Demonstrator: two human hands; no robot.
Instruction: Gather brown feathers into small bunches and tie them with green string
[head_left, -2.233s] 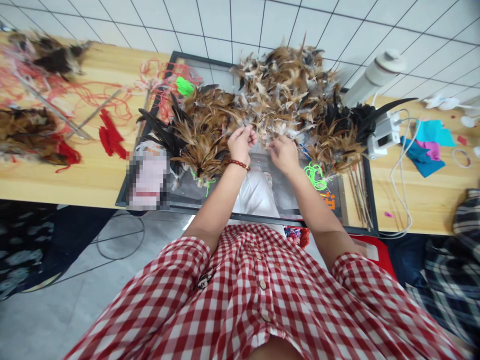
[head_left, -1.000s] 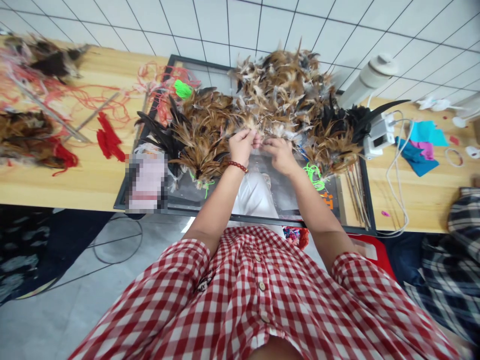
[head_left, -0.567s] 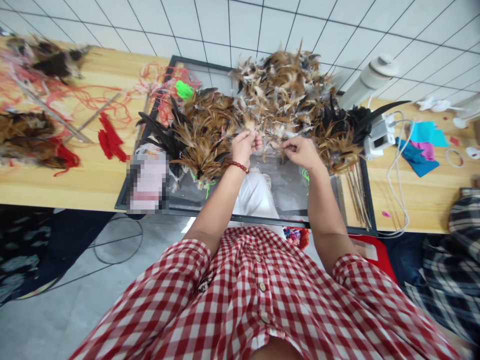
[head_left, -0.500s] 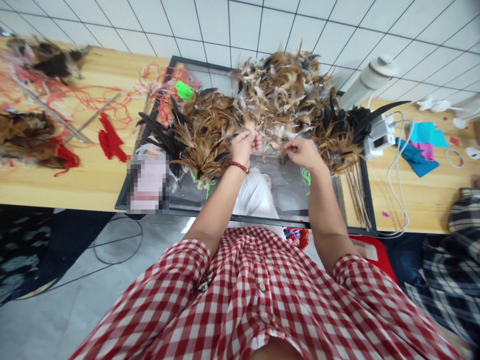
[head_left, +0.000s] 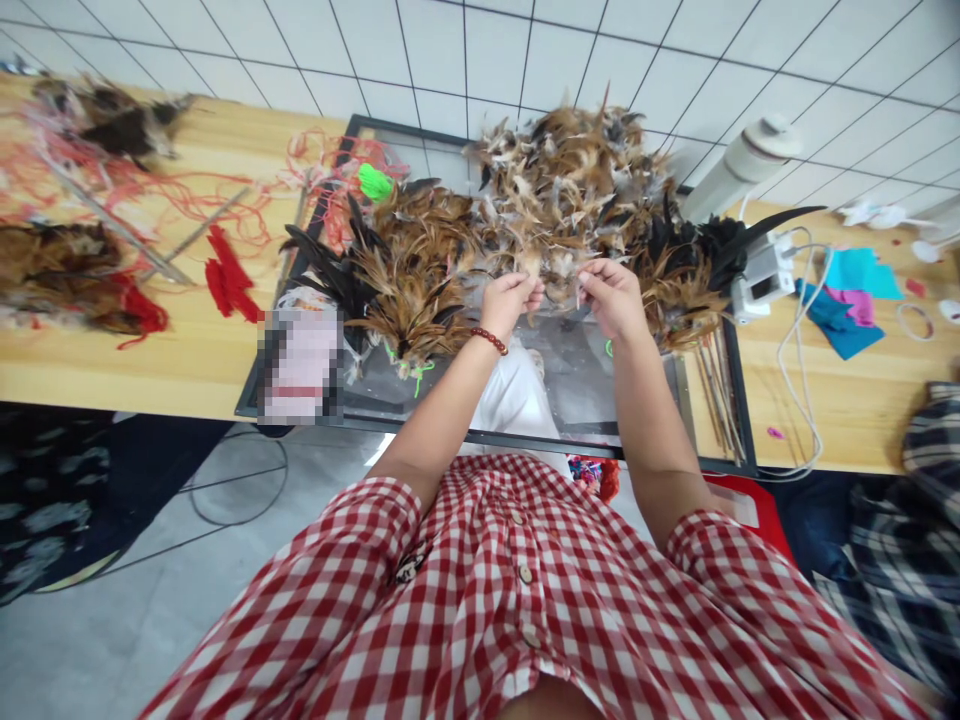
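A large heap of brown and white feathers (head_left: 562, 170) covers the back of a black-framed glass panel (head_left: 375, 400). In front of it, my left hand (head_left: 511, 303) has its fingers pinched together beside a pale tan feather (head_left: 529, 262); what they hold is partly hidden. To its right, my right hand (head_left: 611, 298) pinches something small and pale, too small to make out. Brown feather bunches (head_left: 412, 300) tied with green string lie left of my left hand. More brown feathers (head_left: 679, 300) sit right of my right hand.
Bright green string (head_left: 375, 182) and red yarn (head_left: 229, 275) lie at the left. A blurred-out object (head_left: 304, 365) rests at the panel's front left corner. Thin sticks (head_left: 716, 390), a white charger (head_left: 765, 270) with cables, a white cylinder (head_left: 742, 165) and blue cloth (head_left: 840, 320) are at the right.
My right hand has turned and lifted, its fingertips now pointing up toward my left hand. My left hand has shifted slightly right in view.
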